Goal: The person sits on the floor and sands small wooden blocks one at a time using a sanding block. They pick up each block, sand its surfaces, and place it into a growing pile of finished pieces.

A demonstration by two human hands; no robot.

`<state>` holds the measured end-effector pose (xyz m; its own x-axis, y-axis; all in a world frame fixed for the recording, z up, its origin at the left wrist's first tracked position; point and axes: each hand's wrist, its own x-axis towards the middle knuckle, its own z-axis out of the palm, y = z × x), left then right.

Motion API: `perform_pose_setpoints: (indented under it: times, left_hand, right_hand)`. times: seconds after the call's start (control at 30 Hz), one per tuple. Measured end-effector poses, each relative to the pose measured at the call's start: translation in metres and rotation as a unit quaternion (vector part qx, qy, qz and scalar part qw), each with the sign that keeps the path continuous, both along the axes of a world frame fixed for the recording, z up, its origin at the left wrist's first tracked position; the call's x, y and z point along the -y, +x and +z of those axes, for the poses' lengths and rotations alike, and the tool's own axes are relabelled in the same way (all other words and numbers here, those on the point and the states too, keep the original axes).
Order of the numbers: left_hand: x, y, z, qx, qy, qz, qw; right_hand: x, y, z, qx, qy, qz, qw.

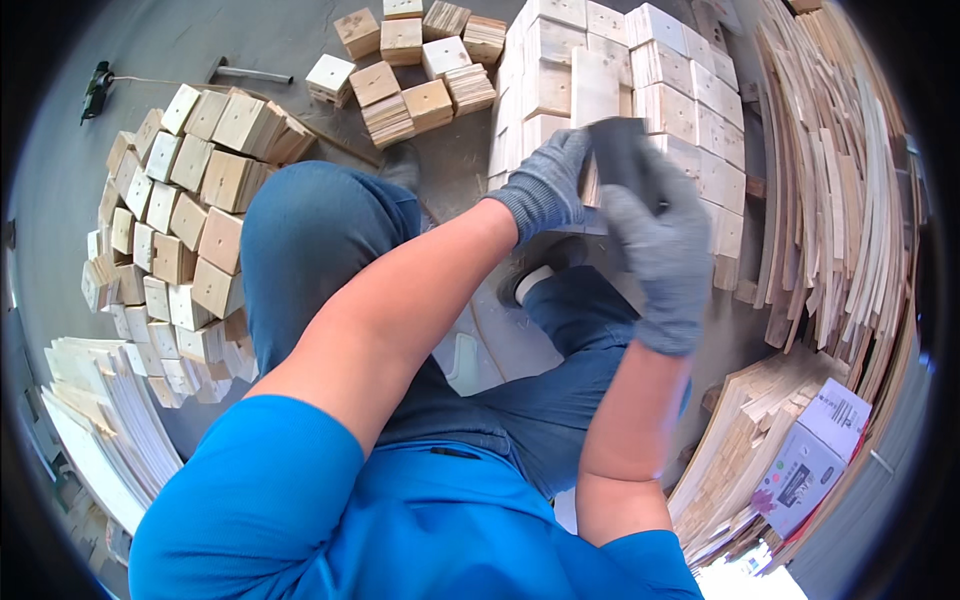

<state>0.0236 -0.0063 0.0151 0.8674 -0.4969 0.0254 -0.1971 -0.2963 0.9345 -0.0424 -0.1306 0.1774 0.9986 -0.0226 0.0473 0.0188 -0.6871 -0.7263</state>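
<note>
My left hand (550, 182), in a grey knit glove, reaches to the near face of a tall stack of pale wooden blocks (560, 85). Its fingers are curled against the stack's edge, and what they grip is partly hidden. Beside it my right hand (662, 235), also gloved and smeared by motion, is closed around a dark, flat-faced tool (620, 150) whose kind I cannot make out. This tool is up against the front of the stack, covering some blocks. Behind it a pale board (595, 88) stands upright against the stack.
Loose blocks (402, 42) lie on the floor beyond my knee. A large heap of blocks (190, 215) rises at the left, above white boards (95, 420). Long wooden strips (825, 170) are piled at the right, near a printed carton (810, 455). A metal bar (255, 74) lies far left.
</note>
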Motion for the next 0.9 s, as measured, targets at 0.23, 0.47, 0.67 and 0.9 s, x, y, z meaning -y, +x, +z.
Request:
perform_pose_setpoints:
  times: [0.23,0.47,0.67,0.9]
  left_hand:
    - [0.000,-0.008,-0.008,0.091,0.000,0.115,0.989]
    - [-0.002,-0.010,-0.011,0.068,0.019,0.107,0.992]
    - [-0.004,-0.011,-0.005,0.083,0.025,0.107,0.990]
    - [-0.009,-0.013,-0.008,0.085,0.022,0.111,0.990]
  right_hand:
    - [0.061,-0.034,-0.006,-0.046,0.001,-0.045,0.998]
    - [0.098,-0.059,-0.018,-0.068,0.085,-0.118,0.987]
    - [0.101,-0.062,-0.025,-0.053,0.126,-0.136,0.981]
    - [0.115,-0.064,-0.031,0.006,0.007,-0.152,0.988]
